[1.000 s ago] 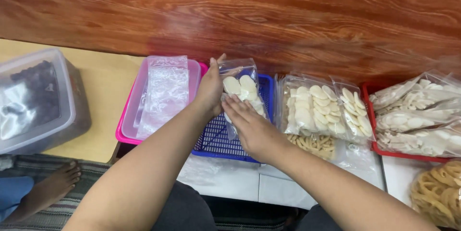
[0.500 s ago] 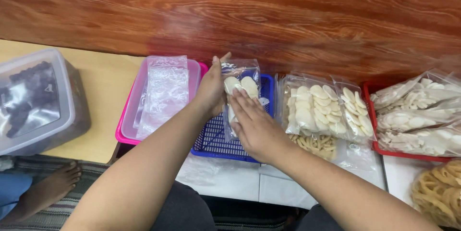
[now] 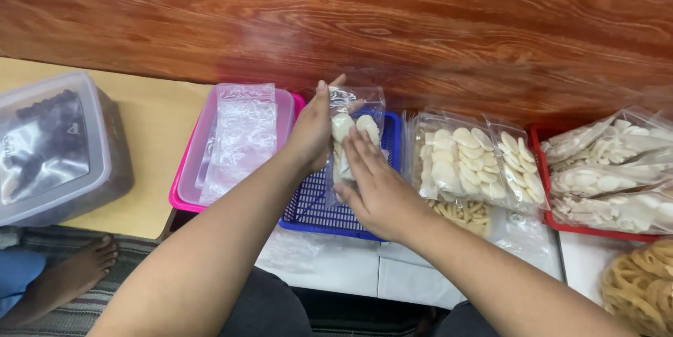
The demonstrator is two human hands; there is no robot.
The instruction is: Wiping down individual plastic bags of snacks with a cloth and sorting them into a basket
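Note:
My left hand (image 3: 313,132) grips the upper left side of a small clear plastic bag of pale round crackers (image 3: 352,127), held upright over a blue plastic basket (image 3: 319,207). My right hand (image 3: 375,186) lies flat against the front of the same bag, fingers stretched upward and pressing the crackers. The bag's lower part is hidden behind my right hand.
A pink tray (image 3: 189,190) with a clear tub of empty plastic bags (image 3: 242,134) sits to the left. Filled cracker bags (image 3: 477,162) lie right of the basket, more in a red tray (image 3: 610,176). A lidded grey box (image 3: 56,148) stands far left. Someone's bare foot (image 3: 77,267) rests on the floor.
The bag has turned more upright and shifted slightly left. My right hand slid up from below the bag and now lies flat against its front.

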